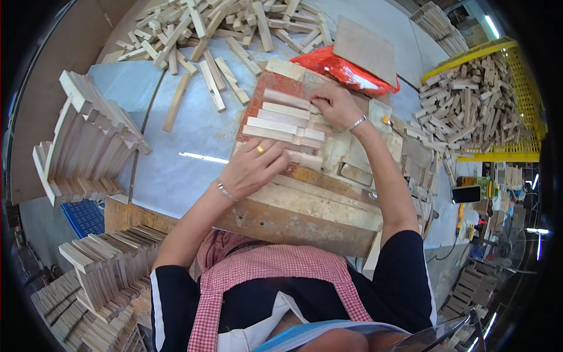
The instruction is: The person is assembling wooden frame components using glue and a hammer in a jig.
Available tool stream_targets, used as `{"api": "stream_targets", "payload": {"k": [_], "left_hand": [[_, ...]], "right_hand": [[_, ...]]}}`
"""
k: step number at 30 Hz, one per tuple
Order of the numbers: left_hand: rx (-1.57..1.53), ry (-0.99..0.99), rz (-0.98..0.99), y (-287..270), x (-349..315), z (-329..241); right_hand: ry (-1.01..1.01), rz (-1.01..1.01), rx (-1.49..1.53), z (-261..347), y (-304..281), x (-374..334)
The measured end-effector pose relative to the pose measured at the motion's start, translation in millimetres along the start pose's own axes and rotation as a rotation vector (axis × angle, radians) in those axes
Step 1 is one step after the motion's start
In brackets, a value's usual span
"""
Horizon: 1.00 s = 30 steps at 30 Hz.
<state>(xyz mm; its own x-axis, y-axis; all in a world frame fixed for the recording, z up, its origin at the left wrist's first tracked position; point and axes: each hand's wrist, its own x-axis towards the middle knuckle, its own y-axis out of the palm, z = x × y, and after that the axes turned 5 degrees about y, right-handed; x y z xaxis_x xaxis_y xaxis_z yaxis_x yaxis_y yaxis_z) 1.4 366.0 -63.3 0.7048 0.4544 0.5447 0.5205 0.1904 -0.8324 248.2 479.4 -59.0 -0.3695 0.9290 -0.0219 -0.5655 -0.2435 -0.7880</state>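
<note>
Fingers [322,94] of the right hand [337,105] are bunched together at the right end of the far strip [286,98]; whether they grip it cannot be told. From them the strip reaches left, its long axis roughly left to right, on a red board [280,83]. Farther from it, the left hand [255,167] lies near and left, fingers close together by the near strip [305,159], hold unclear. The far strip is pale, slim, straight-edged wood, with other strips [271,125] nearer

Bright, soft light, stark white glare from a tube lamp [491,27] upper right, strong fisheye curvature, black corners.
</note>
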Motion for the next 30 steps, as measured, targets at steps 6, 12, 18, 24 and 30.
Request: {"api": "stream_targets", "payload": {"k": [6,12,18,24,30], "left_hand": [[0.065,0.083,0.048,9,10,10],[-0.06,0.016,-0.13,8,7,25],[0.016,-0.492,-0.16,17,11,114],[0.303,-0.374,0.314,34,-6,145],[0.339,-0.285,0.015,-4,-20,153]], "right_hand": [[-0.009,0.099,0.014,8,-5,-4],[-0.037,0.146,-0.037,20,-13,15],[-0.014,0.002,-0.269,66,12,104],[-0.055,0.102,-0.815,79,69,159],[-0.085,-0.039,-0.725,74,78,163]]}}
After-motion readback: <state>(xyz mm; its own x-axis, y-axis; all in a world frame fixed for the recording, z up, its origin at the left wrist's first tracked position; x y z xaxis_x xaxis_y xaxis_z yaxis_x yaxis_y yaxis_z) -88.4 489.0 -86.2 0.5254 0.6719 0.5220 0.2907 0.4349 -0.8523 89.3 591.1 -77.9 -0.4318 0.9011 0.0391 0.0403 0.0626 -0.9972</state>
